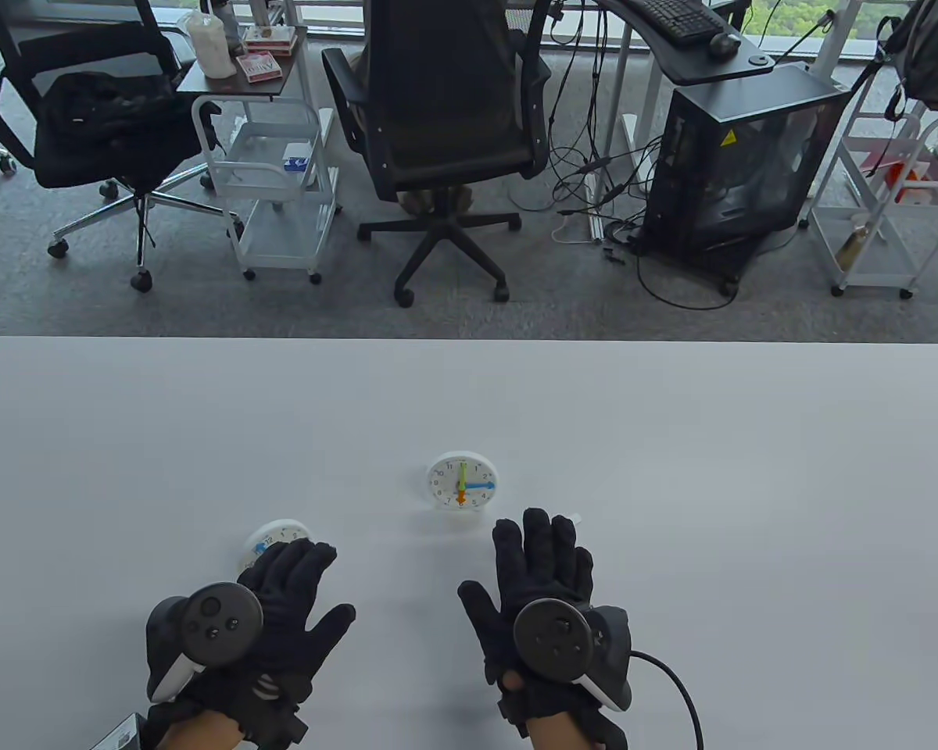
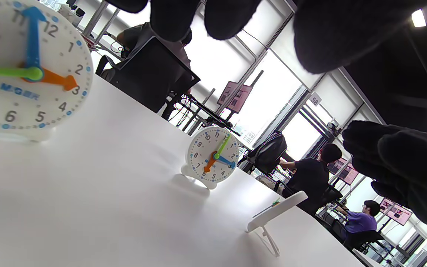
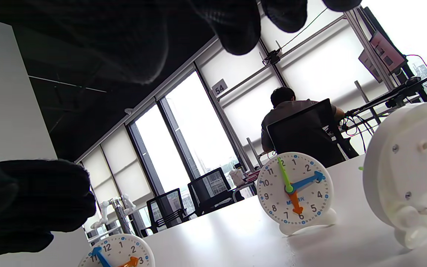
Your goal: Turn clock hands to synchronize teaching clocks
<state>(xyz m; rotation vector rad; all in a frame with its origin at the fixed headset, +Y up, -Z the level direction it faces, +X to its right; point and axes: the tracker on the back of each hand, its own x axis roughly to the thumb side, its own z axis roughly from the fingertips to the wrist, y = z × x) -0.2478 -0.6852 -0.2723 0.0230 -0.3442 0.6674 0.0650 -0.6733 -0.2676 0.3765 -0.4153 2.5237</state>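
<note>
Although 3 teaching clocks stand on the counter (image 1: pixel 672 437), the third clock (image 3: pixel 406 167) shows only its back and the left clock (image 1: pixel 270 539) is partly hidden by the left hand (image 1: pixel 281 601). The middle clock (image 1: pixel 462 482) reads about 6:15; its blue brand lettering is blurred. Window signs read 54 and 58. Both the left hand's grip and the right hand (image 1: pixel 543 594) are spread, holding nothing.

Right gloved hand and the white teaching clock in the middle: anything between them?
Nothing: the table view shows only bare white tabletop between the right gloved hand and the middle white clock.
</note>
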